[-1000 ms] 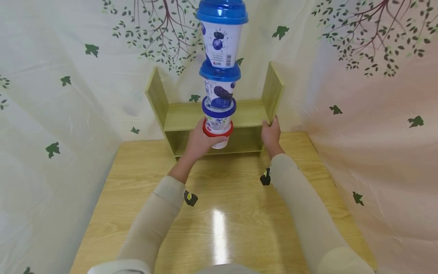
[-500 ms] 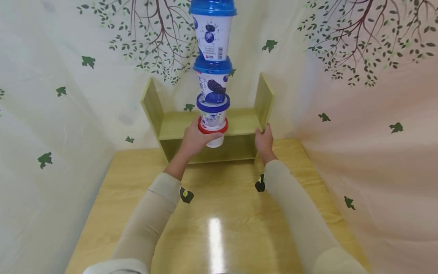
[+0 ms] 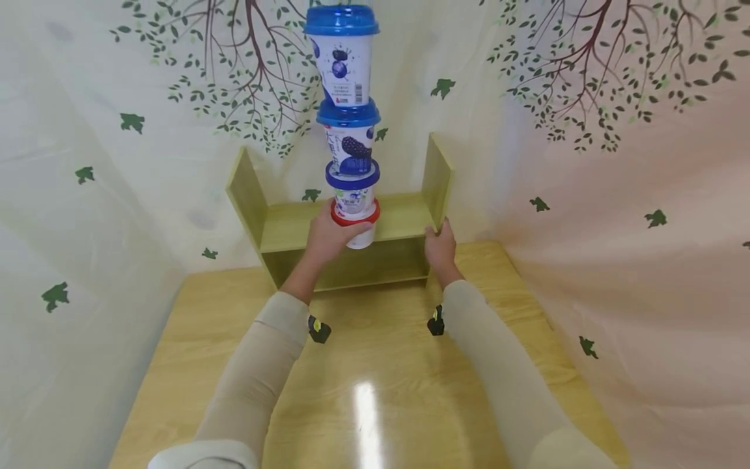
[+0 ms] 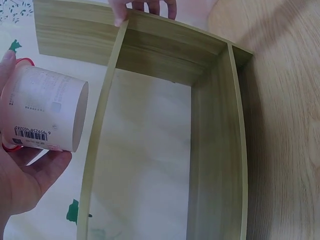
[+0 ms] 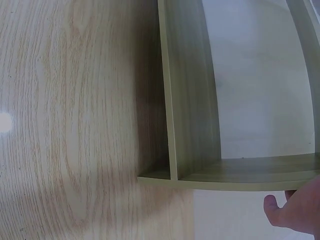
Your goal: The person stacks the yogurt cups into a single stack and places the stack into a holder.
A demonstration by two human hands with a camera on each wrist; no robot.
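My left hand (image 3: 323, 240) grips the lowest cup (image 3: 361, 240), white with a red lid, in front of the wooden shelf (image 3: 293, 225). On it stands a small cup (image 3: 354, 200) with a dark blue lid, then a blackberry-printed cup (image 3: 349, 148) and a larger blueberry-printed cup (image 3: 342, 68), both blue-lidded. The stack is roughly upright. In the left wrist view the red-lidded cup (image 4: 45, 107) hangs clear of the shelf board (image 4: 102, 107). My right hand (image 3: 441, 251) holds the shelf's right side panel (image 3: 438, 179), its fingers partly hidden behind it.
The shelf stands at the back of a wooden table (image 3: 363, 352), against a leaf-printed cloth backdrop (image 3: 404, 98). Its upper level is flanked by two side panels, and a lower compartment (image 3: 375, 264) lies beneath. Small black devices (image 3: 319, 329) sit at both wrists.
The head view has shifted, so the shelf appears lower and further left. My left hand has raised the stack relative to the shelf board. My right hand keeps its hold on the panel.
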